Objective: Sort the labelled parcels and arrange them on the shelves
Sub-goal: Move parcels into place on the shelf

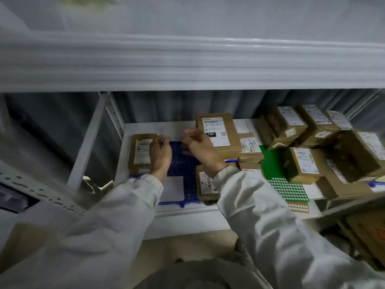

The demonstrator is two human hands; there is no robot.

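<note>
My left hand (160,154) rests on the right edge of a flat brown parcel (138,152) with a white label, lying at the left of the white shelf (145,127). My right hand (200,147) reaches beside a taller stack topped by a brown parcel (223,130) marked 15H; its fingers are extended against that parcel's left side. Between the hands lies a blue perforated mat (183,163). Another labelled parcel (206,187) lies under my right wrist.
Several more labelled cardboard parcels (302,161) crowd the right half of the shelf, over a green perforated mat (287,189). An upper shelf beam (187,63) runs overhead. A white upright post (91,140) stands at left. More boxes (366,232) sit lower right.
</note>
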